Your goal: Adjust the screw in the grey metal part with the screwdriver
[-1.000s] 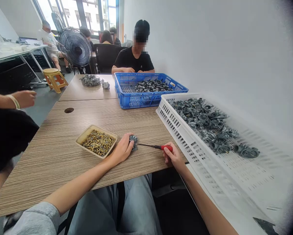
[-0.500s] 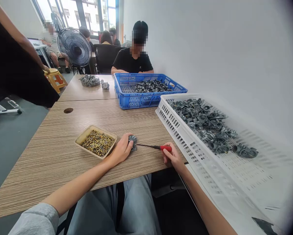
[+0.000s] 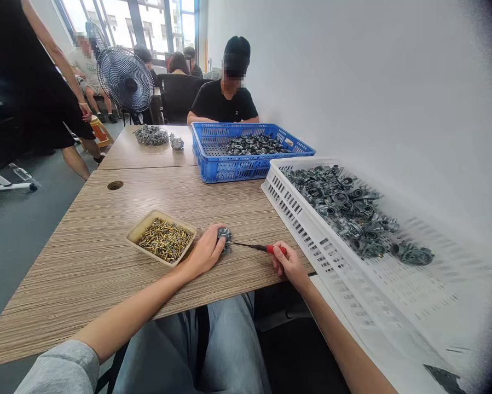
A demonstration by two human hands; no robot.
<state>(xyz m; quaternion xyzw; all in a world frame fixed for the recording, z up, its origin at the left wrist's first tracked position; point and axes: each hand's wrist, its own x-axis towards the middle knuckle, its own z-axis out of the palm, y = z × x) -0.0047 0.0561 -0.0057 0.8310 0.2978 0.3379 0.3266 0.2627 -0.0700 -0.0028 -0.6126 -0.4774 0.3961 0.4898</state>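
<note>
My left hand [image 3: 203,253] grips a small grey metal part [image 3: 225,236] and holds it against the wooden table [image 3: 106,230]. My right hand [image 3: 287,264] is closed around the red handle of a screwdriver [image 3: 259,248]. The screwdriver's thin shaft points left and its tip meets the metal part. A shallow tan tray [image 3: 135,232] filled with brass screws [image 3: 165,239] sits just left of my left hand.
A white slotted crate [image 3: 311,235] of grey metal parts stands at my right. A blue crate [image 3: 229,167] of similar parts is farther back, with a seated person in black behind it. A person in black walks at far left near a fan [image 3: 125,79].
Both my hands stay nearly still on the part and screwdriver. The person in black at the left has walked farther away from the table.
</note>
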